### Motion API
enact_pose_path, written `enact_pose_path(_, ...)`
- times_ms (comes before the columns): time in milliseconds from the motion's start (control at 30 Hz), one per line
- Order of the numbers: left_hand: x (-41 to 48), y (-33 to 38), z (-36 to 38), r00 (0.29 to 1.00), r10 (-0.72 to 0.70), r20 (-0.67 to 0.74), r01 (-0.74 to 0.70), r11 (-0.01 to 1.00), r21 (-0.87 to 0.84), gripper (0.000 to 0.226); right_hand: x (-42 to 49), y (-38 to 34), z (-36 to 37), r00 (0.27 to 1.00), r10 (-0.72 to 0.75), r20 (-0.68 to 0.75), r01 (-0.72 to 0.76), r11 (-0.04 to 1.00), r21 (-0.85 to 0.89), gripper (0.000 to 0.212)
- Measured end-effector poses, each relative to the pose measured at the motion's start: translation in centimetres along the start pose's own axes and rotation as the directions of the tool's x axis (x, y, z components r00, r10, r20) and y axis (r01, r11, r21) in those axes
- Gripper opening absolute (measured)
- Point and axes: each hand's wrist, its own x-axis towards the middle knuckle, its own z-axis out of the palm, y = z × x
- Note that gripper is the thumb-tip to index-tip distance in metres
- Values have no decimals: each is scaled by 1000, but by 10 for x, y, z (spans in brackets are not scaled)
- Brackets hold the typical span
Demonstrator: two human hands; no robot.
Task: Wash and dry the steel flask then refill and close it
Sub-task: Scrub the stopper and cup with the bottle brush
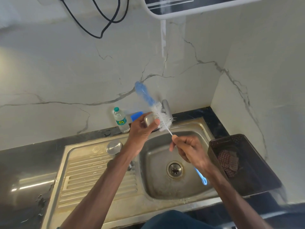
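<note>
Left hand [140, 129] is raised over the back left corner of the sink [153, 164], gripping the flask [149, 120]. The fingers curl round it from the far side and the thumb [156, 121] presses its near side. Only a small patch of steel shows between thumb and fingers; the rest is hidden by the hand, so can't tell which end points where.

Right hand [188, 151] is over the basin, clenched round the thin handle of the brush [160, 114], with fingertips pinching the wire stem just below the bristles. The blue loop end of the handle sticks out under the wrist. The brush slants up and left. Its white bristles lie right beside the flask and the left thumb, and its blue bristle tip is up against the wall, motion-blurred. The bristles look to be outside the flask; can't tell if they touch it.

A round steel cap [114, 146] sits on the drainboard left of the basin, apart from both hands. Water bottle [121, 120] with a green cap stands on the counter behind the drainboard, with a blue sponge [136, 115] just to its right. Tap [167, 107] is behind the brush. Drain [175, 169] is at the basin's centre. A dark basket [239, 141] on the counter right of the sink holds a checked cloth [228, 162].
</note>
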Motion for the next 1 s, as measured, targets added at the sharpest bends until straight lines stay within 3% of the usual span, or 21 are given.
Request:
enact_pose_path(267, 2, 6, -14, 999, -32, -2, 32, 999, -30, 61, -19, 19, -8, 999, 33, -14, -33, 999, -13, 47)
enact_pose_path(500, -2, 5, 2, 996, -82, -31, 75, 981, -180, 22, 0, 6, -6, 1000, 10, 26, -7, 995, -103, 45)
enact_pose_path(600, -2, 12, -6, 999, -31, -38, 25, 986, -162, 21, -14, 21, -11, 999, 46, 29, -43, 993, -111, 48)
enact_pose_path(800, -7, -7, -3, 999, -41, 9, 41, 999, -6, 63, -8, 9, -8, 999, 26, 32, -23, 995, -95, 46)
enact_pose_path(933, -6, -8, -2, 998, -42, 40, 43, 998, -47, 57, -1, 7, -5, 999, 17, 29, -14, 995, -99, 46)
enact_pose_path(1000, -2, -6, -12, 999, -29, 20, 31, 993, -118, 67, -8, 17, -8, 999, 31, 37, -27, 994, -103, 47)
